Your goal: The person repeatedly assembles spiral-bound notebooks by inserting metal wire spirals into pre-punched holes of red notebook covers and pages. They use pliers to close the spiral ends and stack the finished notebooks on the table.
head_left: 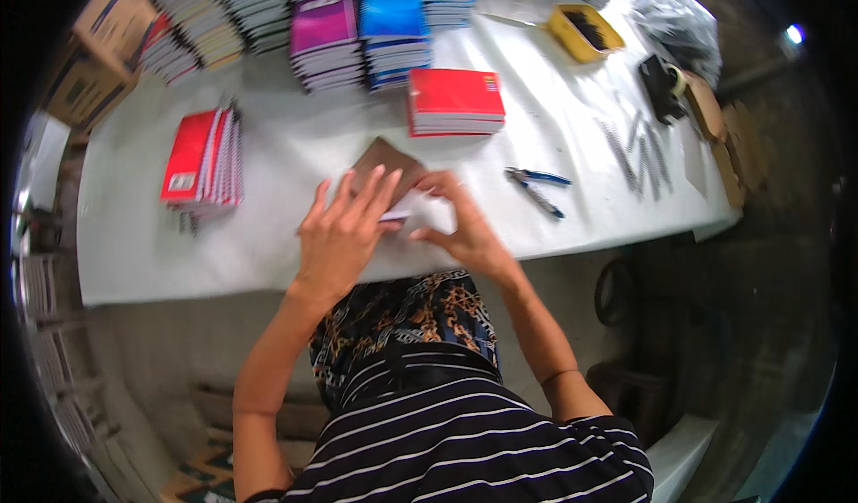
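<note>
Two hands work at the near edge of a white tabletop (268, 253). At far left, cardboard boxes (94, 56) sit beside the tabletop's corner. One fanned stack of red spiral notebooks (201, 159) lies left of centre, with a white label at its near corner. Behind it, a row of notebook stacks (232, 12) runs along the far edge, one topped purple (322, 20), one blue (391, 12). A single red-covered stack (454, 101) stands just beyond the hands. The left hand (340, 235) lies flat, fingers spread wide, pressing on a brown cardboard sheet (384, 159) and white pages (420, 222) under it; the right hand (460, 226) touches the same pages, fingers curled at their edge. Right of the hands lies one pair of blue-handled pliers (536, 186), with bare tabletop around it. Farther right lie loose wire spirals (639, 155), a yellow tray (585, 31), a tape dispenser (663, 83) and a crumpled plastic bag (684, 20).
</note>
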`<state>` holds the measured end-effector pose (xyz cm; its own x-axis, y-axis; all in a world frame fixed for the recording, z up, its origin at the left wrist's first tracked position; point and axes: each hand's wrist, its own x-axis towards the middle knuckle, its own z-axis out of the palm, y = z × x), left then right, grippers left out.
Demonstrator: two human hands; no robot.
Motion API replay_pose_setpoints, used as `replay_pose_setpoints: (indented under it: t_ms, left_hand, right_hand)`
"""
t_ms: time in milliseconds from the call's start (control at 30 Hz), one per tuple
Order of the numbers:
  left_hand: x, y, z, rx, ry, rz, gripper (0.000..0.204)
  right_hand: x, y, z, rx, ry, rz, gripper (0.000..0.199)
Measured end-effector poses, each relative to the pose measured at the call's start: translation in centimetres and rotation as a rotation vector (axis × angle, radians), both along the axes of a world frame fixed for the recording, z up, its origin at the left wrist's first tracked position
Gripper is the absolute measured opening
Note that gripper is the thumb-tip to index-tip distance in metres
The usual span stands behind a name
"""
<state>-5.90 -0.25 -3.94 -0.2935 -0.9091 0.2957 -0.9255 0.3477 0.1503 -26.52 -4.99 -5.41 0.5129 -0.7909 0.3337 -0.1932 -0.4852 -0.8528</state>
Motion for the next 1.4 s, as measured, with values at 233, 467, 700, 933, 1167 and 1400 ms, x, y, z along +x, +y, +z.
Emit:
replay_pose_setpoints:
  t_ms: [233, 467, 700, 933, 1167, 1400]
  left_hand:
    - [0.2, -0.4, 3.1, 0.204, 0.047, -0.101, 0.054]
    - [1.4, 0.0, 1.6, 0.228, 0.09, -0.061, 0.058]
    - [1.3, -0.5, 1.6, 0.151, 0.126, -0.076, 0.061]
    - [1.7, -0.4, 2.8, 0.33, 0.072, -0.065, 0.058]
    - [1.8, -0.4, 1.5, 0.162, 0.055, 0.022, 0.053]
    - [1.4, -0.4, 1.5, 0.188, 0.061, 0.03, 0.054]
  right_hand:
    - [-26.3, -16.2, 0.4, -0.382, 0.487, -1.083, 0.01]
    - [-29.4, -18.4, -3.2, -0.36, 0.921, -0.926, 0.026]
    - [-31.3, -20.2, -2.9, -0.229, 0.932, -0.813, 0.023]
    - [-32.2, -20.8, 1.0, -0.286, 0.641, -0.901, 0.023]
    - [-11.0, -9.7, 4.3, -0.138, 0.224, -0.252, 0.029]
    - [-0.9, -1.7, 3.3, 0.126, 0.148, 0.005, 0.025]
